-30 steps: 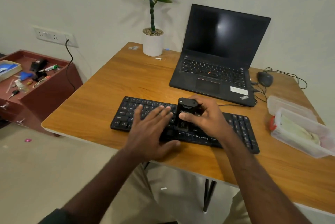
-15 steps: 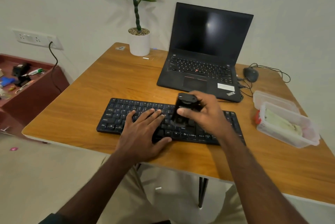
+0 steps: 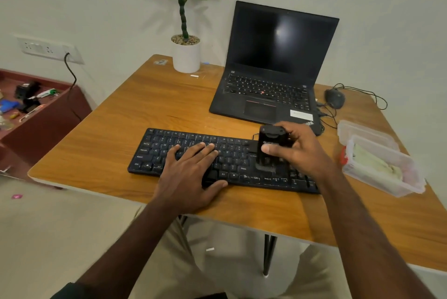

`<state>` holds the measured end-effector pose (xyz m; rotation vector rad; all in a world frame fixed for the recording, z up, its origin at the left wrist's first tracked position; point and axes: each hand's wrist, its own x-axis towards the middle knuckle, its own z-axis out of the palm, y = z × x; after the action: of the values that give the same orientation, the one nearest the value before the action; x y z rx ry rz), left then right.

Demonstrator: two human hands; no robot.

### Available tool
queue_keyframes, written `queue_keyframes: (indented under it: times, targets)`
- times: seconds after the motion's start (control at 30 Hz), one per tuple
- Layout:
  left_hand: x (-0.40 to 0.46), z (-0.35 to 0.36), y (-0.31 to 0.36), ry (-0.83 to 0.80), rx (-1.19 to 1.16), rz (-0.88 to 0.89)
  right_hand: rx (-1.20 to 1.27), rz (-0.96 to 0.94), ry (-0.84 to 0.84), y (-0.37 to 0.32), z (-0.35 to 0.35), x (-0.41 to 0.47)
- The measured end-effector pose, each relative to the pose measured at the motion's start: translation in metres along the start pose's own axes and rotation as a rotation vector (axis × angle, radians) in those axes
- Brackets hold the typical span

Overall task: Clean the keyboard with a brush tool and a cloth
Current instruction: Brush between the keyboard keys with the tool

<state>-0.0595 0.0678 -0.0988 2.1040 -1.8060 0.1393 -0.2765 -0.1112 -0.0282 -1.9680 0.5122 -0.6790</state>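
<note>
On the wooden bench (image 3: 101, 143), the keyboard (image 3: 242, 160) lies along the near edge. The left hand (image 3: 191, 175) presses flat on the keys, fingers straight, while the right hand (image 3: 300, 151) grips the brush tool (image 3: 268, 151) upright over the right-hand keys. Best to keep the bristles down between the rows, with short strokes towards the keyboard's right end.

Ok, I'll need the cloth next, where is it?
In the head view the cloth lies in the clear plastic box at the table's right edge, right of the keyboard.

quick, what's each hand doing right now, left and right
Left hand: open, fingers flat on the keyboard.
Right hand: closed around the black brush tool, its lower end on the keys.
</note>
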Motion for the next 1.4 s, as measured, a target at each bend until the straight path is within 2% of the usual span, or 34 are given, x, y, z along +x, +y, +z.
queue_keyframes:
  times: [0.07, 0.2, 0.4, 0.47, 0.57, 0.7, 0.83, 0.9, 1.03, 1.2, 1.3, 1.4]
  targets:
    - [0.000, 0.000, 0.000, -0.002, 0.005, -0.005, 0.048, -0.046, 0.066, -0.002, 0.014, 0.002]
    - [0.000, -0.002, -0.001, -0.020, 0.010, -0.006, 0.025, -0.017, 0.002, -0.001, 0.038, 0.005]
    - [0.000, -0.002, -0.002, -0.018, 0.006, 0.002, -0.081, 0.080, -0.069, 0.003, -0.006, -0.004]
    - [0.001, -0.001, -0.001, -0.012, 0.005, 0.004, -0.121, 0.084, -0.008, 0.004, -0.022, -0.009]
    - [0.000, -0.001, -0.001, -0.012, 0.012, 0.002, -0.046, 0.047, 0.099, 0.002, -0.026, -0.019]
    - [0.000, -0.001, -0.001, -0.026, 0.021, 0.003, 0.013, 0.049, 0.055, 0.008, -0.009, -0.025]
    - [0.001, -0.002, -0.001, -0.034, 0.023, -0.002, -0.078, 0.061, 0.139, 0.006, -0.020, -0.021]
    - [0.000, -0.001, 0.000, -0.027, 0.020, -0.003, -0.043, 0.029, 0.158, 0.004, -0.019, -0.022]
    - [0.000, -0.002, -0.001, -0.035, 0.026, -0.003, 0.013, 0.034, 0.097, 0.009, -0.004, -0.027]
    - [0.000, -0.002, 0.000, -0.031, 0.025, -0.005, -0.062, 0.037, 0.184, 0.007, -0.019, -0.024]
    - [0.000, -0.002, 0.000, -0.027, 0.024, -0.001, 0.024, 0.026, 0.124, 0.007, -0.004, -0.026]
    - [-0.001, -0.003, -0.001, -0.031, 0.033, 0.001, -0.010, 0.043, 0.086, 0.010, 0.000, -0.027]
